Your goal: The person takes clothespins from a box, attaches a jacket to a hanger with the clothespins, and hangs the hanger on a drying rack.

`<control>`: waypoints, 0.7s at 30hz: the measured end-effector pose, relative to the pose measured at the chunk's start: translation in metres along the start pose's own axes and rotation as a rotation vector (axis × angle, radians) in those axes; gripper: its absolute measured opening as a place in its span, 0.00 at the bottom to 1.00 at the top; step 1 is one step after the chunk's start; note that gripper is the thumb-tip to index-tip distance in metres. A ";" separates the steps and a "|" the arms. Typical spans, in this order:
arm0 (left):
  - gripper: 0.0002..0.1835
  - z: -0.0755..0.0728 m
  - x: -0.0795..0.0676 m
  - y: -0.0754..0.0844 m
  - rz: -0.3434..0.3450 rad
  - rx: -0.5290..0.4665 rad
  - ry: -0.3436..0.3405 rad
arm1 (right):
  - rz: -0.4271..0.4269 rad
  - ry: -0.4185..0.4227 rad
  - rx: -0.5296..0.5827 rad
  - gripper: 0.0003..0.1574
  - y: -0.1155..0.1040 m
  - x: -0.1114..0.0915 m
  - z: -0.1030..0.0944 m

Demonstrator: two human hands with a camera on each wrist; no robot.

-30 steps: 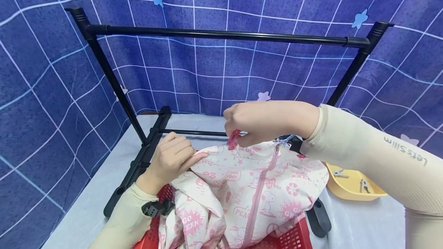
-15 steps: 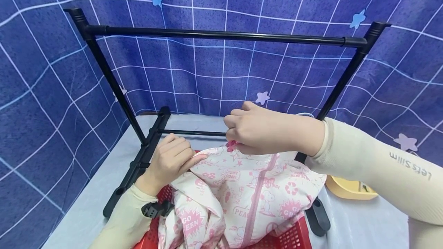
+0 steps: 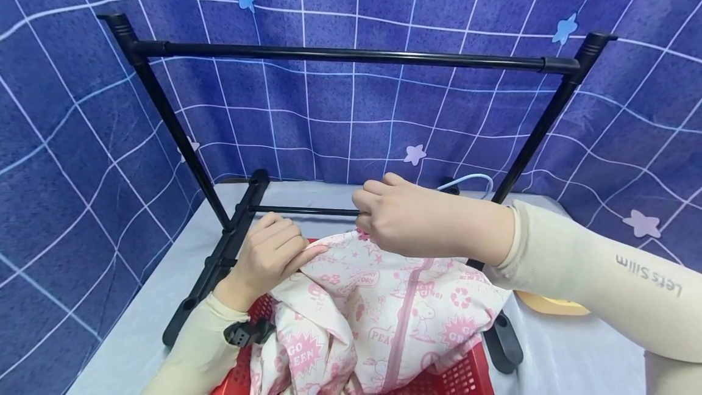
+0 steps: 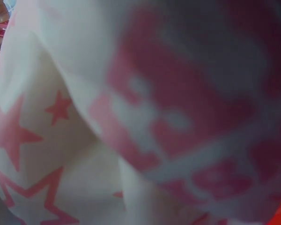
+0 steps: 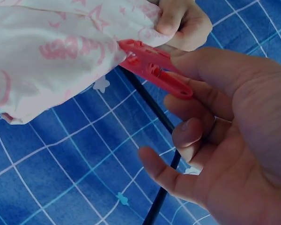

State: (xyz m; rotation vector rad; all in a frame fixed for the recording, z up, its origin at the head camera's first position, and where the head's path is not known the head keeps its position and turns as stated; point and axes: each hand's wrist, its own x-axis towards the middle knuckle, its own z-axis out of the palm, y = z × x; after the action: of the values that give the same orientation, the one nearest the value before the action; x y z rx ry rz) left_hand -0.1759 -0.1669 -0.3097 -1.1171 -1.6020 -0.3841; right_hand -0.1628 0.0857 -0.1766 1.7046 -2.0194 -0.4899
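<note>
A white zip-up jacket (image 3: 373, 322) with pink print is bunched over a red basket (image 3: 478, 377). My left hand (image 3: 274, 255) pinches its upper edge between thumb and fingers. At the same edge, to the right, my right hand (image 3: 406, 215) holds a red clothespin (image 5: 154, 70) between thumb and fingers. In the right wrist view, the clothespin's tip meets a gathered corner of the cloth; whether it bites the cloth is hard to tell. Blurred cloth fills most of the left wrist view. A blue hanger hook (image 3: 477, 177) shows behind my right forearm.
A black rack with a top bar (image 3: 351, 55) stands behind the basket, its left foot (image 3: 219, 261) on the pale tabletop (image 3: 131, 322). A yellow tray (image 3: 548, 305) lies at right, partly behind my sleeve. A star-patterned blue curtain (image 3: 329, 108) hangs at the back.
My right hand has turned and lowered slightly over the cloth edge, hiding most of the clothespin. The blue hook has come into view behind my forearm. My left hand keeps its place.
</note>
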 end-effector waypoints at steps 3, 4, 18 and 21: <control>0.25 0.000 0.001 0.000 0.006 -0.007 0.005 | -0.009 0.016 -0.063 0.13 -0.003 0.000 0.002; 0.25 0.000 0.001 0.000 0.008 -0.009 0.006 | -0.010 0.021 -0.073 0.13 -0.004 0.000 0.003; 0.24 -0.001 0.000 0.000 0.006 -0.031 -0.015 | -0.019 -0.033 -0.118 0.08 -0.009 0.006 0.002; 0.24 -0.001 0.001 0.000 0.008 -0.033 -0.017 | 0.002 -0.034 -0.082 0.10 -0.008 0.006 0.003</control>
State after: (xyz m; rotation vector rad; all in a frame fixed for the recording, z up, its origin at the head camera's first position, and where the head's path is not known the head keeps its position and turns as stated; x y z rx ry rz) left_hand -0.1756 -0.1672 -0.3087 -1.1539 -1.6106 -0.3981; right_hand -0.1587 0.0780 -0.1822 1.6554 -1.9966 -0.5968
